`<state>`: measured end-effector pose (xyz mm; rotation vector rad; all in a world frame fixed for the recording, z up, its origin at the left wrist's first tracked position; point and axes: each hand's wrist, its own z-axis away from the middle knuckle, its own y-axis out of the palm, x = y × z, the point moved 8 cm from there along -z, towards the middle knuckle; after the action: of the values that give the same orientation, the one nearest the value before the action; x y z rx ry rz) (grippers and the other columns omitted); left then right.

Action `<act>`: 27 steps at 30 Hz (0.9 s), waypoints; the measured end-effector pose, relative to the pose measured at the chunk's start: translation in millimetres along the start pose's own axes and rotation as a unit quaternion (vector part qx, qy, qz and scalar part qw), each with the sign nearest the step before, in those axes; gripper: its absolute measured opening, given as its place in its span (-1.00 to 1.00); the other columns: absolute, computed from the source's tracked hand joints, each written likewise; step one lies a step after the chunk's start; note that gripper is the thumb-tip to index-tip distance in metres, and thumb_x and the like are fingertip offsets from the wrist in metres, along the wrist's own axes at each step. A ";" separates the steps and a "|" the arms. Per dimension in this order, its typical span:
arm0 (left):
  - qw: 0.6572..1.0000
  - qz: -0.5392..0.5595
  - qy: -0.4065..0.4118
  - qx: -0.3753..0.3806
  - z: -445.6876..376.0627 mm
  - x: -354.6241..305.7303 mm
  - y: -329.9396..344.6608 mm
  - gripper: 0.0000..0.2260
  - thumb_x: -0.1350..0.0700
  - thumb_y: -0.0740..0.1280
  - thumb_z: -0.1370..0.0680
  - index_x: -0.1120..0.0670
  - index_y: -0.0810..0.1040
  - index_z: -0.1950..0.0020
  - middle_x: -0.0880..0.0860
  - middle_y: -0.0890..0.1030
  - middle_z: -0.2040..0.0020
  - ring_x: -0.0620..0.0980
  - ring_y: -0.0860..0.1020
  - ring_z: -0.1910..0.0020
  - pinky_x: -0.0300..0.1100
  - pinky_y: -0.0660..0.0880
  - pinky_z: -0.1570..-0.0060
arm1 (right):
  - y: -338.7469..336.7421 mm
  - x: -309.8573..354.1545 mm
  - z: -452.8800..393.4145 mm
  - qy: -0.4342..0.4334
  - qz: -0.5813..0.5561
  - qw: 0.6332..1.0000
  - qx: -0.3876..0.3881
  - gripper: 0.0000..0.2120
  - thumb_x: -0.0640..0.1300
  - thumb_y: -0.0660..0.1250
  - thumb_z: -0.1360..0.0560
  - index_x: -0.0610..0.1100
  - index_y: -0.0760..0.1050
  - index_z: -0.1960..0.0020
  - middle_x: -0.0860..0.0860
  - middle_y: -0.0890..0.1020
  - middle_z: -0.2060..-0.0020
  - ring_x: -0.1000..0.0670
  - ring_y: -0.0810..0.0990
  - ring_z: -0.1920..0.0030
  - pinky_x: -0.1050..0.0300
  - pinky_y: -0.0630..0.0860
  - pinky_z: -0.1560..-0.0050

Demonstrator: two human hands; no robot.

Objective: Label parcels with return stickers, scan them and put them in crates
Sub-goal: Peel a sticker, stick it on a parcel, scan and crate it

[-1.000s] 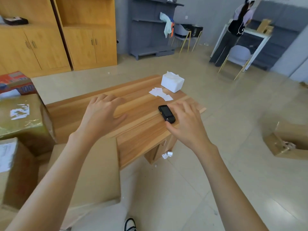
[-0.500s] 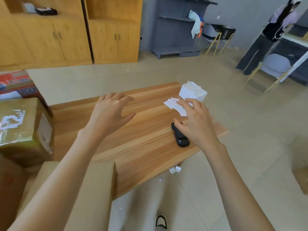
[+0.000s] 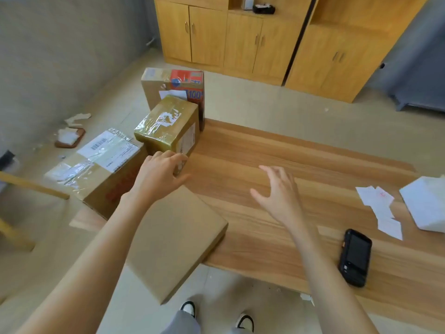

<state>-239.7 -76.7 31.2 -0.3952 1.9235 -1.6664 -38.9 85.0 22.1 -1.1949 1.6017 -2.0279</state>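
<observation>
Parcels crowd the table's end by our left hand: a tape-wrapped, glossy cardboard box whose near corner our curled fingers touch, grip not clear; a larger labelled carton left of the hand; a flat plain one under the forearm, overhanging the edge. Behind stands a red-printed box, half hidden. Our right hand hovers spread wide, empty, above woodgrain. Right of it lie the black scanner and white stickers, blurred. A white box is cut off.
</observation>
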 end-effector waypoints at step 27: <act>0.909 0.260 -0.241 0.220 28.8 127.0 140.2 -0.02 -0.25 0.54 -0.27 -0.02 0.10 -0.53 0.05 0.37 -0.40 0.05 0.36 -0.38 -0.05 0.35 -0.33 | 238.8 9.0 58.9 0.426 -0.497 0.754 0.056 0.30 0.06 0.66 -0.09 0.06 -0.14 -0.54 -0.01 0.36 -0.39 -0.05 0.45 -0.29 -0.13 0.44 -0.30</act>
<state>-305.5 -145.0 -135.0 -0.0829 1.1168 -1.4119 -61.3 -40.7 -188.3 -1.2878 1.0813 -3.7202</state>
